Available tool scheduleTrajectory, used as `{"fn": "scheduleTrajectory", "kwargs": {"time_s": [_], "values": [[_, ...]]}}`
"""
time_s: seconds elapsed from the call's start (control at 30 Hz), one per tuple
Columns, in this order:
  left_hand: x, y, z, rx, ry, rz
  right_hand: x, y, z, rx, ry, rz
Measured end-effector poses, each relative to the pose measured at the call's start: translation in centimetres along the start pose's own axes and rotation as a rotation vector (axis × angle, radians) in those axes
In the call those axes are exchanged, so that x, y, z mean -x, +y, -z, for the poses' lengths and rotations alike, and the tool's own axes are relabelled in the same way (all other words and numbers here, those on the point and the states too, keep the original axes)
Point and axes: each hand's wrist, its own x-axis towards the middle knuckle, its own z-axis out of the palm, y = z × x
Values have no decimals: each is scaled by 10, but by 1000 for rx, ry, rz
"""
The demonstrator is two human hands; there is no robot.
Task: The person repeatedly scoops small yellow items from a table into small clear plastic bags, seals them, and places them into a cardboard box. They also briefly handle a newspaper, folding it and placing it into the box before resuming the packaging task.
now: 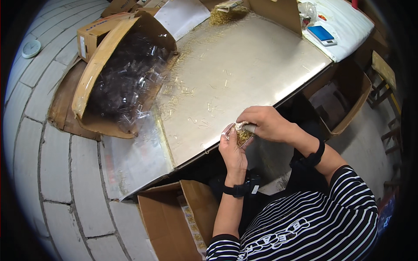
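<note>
My left hand (pixel 234 150) is closed round a small clear plastic box (pixel 226 129) at the table's front edge. Thin gold-coloured wire clips (pixel 245 136) fill it; they are too small to tell exactly. My right hand (pixel 269 123) reaches over from the right, its fingers curled at the box's upper edge. A greyish cover (pixel 250 128) wraps one of its digits. What those fingertips pinch is hidden. More loose gold clips (pixel 174 93) lie scattered along the left side of the table.
Left on the table (pixel 257 65), a large cardboard box (pixel 93 78) holds many clear plastic boxes (pixel 126 89). At the back are a gold clip pile (pixel 224 17) and a blue-topped scale (pixel 321 33). Open cartons stand below, lower left (pixel 161 222) and right (pixel 355 114).
</note>
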Motion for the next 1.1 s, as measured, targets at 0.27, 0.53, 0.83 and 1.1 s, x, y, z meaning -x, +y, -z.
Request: {"fn": "scheduleTrajectory", "kwargs": {"time_s": [0.27, 0.53, 0.83, 1.1], "values": [[30, -17, 0, 107, 26, 74, 74, 20, 11, -742, 108, -607], [37, -38, -7, -79, 8, 143, 101, 20, -7, -931, 136, -781], [45, -81, 7, -260, -135, 142, 139, 45, -18, -798, 73, -672], [74, -71, -49, -292, -62, 172, 160, 27, -4, -271, 267, -663]]}}
